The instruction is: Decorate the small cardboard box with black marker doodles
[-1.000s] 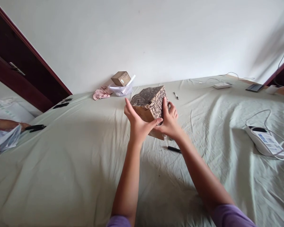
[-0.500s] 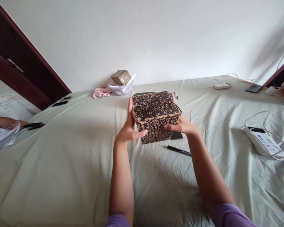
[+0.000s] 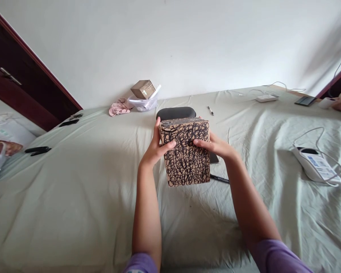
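Observation:
Between my two hands is a cardboard box [image 3: 186,157] covered in black looping scribbles, held up with one broad face turned toward me. My left hand [image 3: 155,149] grips its left side, thumb lying across the front face. On the opposite side my right hand [image 3: 220,146] clasps it, its thumb also on the front; the other fingers are mostly hidden behind. A black marker [image 3: 220,178] lies on the sheet, partly covered by the box. Just beyond the box sits a dark rounded case [image 3: 176,112]. A flat dark object [image 3: 214,158] peeks out behind the box's right edge.
A pale green sheet [image 3: 88,212] covers the surface. At the back are a small pen [image 3: 210,110], a plastic tub [image 3: 143,104] with a brown box [image 3: 143,89] on it, and pink cloth [image 3: 119,107]. A white corded device [image 3: 316,165] lies right. Another person's hand [image 3: 13,148] is at left.
The scribbled box has been tilted in my hands, so its top face has turned away and the front face shows more fully. The dark case behind it is now more visible.

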Motion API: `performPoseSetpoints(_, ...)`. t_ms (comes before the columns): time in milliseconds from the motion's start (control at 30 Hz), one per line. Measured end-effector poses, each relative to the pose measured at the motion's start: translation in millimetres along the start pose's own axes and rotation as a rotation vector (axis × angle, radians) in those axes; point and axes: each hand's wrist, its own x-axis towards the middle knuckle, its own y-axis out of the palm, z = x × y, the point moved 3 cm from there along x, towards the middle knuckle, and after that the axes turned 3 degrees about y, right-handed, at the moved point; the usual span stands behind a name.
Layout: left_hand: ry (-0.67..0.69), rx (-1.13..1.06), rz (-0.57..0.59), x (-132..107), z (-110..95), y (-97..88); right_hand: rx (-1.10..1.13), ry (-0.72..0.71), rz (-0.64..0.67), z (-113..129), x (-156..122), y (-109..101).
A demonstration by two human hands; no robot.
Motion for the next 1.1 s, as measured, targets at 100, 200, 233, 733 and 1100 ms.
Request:
performPoseSetpoints(100,-0.146,-0.018,-0.001,-0.2,3.0,-0.6,-0.014,0.05,0.012,-6.4,-1.0,-4.2)
performPoseSetpoints(200,-0.419,-0.065,0.038,-3.9,8.7,2.0,-0.061,0.201,0.065,-14.7,-3.4,-7.8)
performPoseSetpoints(233,-0.484,-0.075,0.045,-5.0,10.4,3.1,-0.07,0.24,0.08,-16.0,-4.2,-8.3)
performPoseSetpoints(733,-0.397,0.002,0.031,-3.8,19.1,-5.2,-0.129,0.089,-0.009,-19.4,5.6,-16.7)
performPoseSetpoints(1100,-0.147,0.244,-0.121,-0.8,17.1,1.9,-0.355,0.064,-0.146,-14.3,5.1,10.8)
